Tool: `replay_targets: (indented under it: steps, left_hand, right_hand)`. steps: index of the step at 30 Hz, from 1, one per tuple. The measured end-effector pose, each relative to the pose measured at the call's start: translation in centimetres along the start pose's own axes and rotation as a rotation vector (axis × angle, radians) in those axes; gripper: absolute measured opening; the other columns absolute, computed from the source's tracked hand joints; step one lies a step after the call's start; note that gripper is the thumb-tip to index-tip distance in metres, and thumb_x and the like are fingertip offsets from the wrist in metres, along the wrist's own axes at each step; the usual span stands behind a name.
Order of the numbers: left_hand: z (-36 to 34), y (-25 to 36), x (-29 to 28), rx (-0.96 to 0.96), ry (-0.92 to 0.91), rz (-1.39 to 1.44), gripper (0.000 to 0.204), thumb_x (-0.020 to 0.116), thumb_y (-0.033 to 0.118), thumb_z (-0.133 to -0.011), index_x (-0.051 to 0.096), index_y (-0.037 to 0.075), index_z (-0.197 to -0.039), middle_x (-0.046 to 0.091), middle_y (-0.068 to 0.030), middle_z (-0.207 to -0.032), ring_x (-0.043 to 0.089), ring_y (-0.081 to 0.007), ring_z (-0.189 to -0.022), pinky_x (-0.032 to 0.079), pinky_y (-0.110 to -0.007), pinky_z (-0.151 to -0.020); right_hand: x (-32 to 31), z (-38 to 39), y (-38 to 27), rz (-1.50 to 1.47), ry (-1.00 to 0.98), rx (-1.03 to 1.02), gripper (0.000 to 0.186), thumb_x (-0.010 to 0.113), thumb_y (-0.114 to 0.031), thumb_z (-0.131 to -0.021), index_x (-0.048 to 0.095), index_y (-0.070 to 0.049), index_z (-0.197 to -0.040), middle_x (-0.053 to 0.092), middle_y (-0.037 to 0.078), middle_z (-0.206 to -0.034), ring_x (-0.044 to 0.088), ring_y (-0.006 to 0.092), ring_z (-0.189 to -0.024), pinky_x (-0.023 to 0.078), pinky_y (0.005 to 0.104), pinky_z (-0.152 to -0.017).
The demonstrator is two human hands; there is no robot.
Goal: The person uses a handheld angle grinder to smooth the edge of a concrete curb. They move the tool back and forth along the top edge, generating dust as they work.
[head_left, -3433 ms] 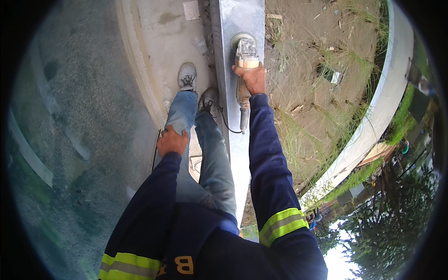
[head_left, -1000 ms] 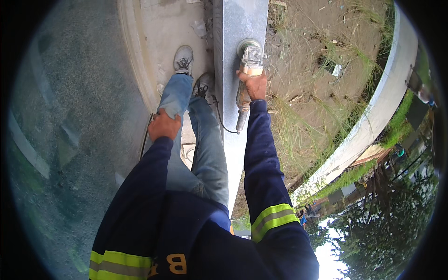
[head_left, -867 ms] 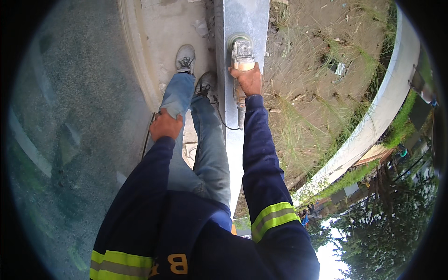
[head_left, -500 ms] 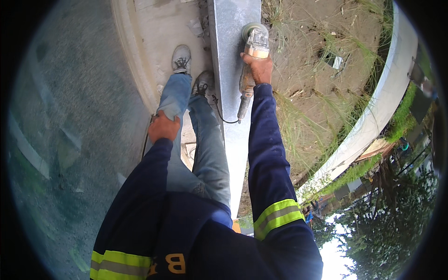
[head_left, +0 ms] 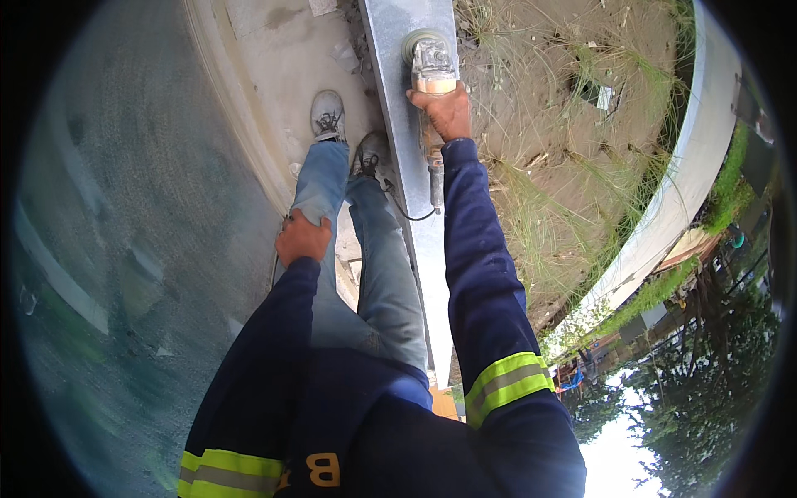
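My right hand (head_left: pixel 446 112) is wrapped round the body of an orange and grey angle grinder (head_left: pixel 433 68). The grinder's round disc (head_left: pixel 413 48) lies against the grey top of a long, narrow stone ledge (head_left: pixel 397 91). From the grinder's rear end a black cord (head_left: pixel 415 217) curves off the ledge's left side. My left hand (head_left: pixel 302 238) rests on my left knee, over the blue jeans (head_left: pixel 320 187), with the fingers curled over the cloth; it holds no tool.
Right of the ledge lies a soil bed (head_left: pixel 564 124) with tufts of grass, bounded by a curved pale wall (head_left: pixel 656 232). My shoes (head_left: pixel 328 114) stand on a dusty strip of paving left of the ledge. Farther left is a grey road surface (head_left: pixel 158 166).
In the picture, the grinder and my right hand have shifted left across the ledge and slightly up. My left hand stays on the knee; the whole view has tilted a little.
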State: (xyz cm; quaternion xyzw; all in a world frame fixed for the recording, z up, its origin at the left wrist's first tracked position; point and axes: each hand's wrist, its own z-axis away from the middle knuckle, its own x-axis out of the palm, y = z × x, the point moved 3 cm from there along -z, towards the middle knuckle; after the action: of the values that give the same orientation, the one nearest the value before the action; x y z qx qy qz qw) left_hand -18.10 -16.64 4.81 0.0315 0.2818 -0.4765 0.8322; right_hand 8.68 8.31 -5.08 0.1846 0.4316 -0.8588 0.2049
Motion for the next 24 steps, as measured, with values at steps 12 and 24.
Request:
replay_targets:
  steps: [12, 24]
  left_hand:
    - [-0.1, 1.0, -1.6, 0.009, -0.024, -0.054, 0.071, 0.068, 0.057, -0.09, 0.062, 0.001, -0.133, 0.073, -0.0251, -0.119, 0.075, -0.0426, -0.106, 0.058, -0.05, -0.096]
    - [-0.1, 1.3, -1.9, 0.027, -0.018, -0.089, 0.072, 0.068, 0.058, -0.09, 0.063, 0.0, -0.131, 0.073, -0.0263, -0.121, 0.074, -0.0438, -0.108, 0.057, -0.052, -0.097]
  right_hand:
    - [0.3, 5.8, 0.1, 0.258, -0.06, 0.237, 0.087, 0.093, -0.044, -0.065, 0.06, 0.008, -0.126, 0.075, 0.029, -0.114, 0.074, 0.0407, -0.109, 0.057, 0.0454, -0.095]
    - [-0.9, 0.9, 0.2, 0.003, 0.048, 0.17, 0.091, 0.09, -0.049, -0.064, 0.06, 0.008, -0.13, 0.074, 0.032, -0.117, 0.073, 0.0448, -0.112, 0.056, 0.0484, -0.098]
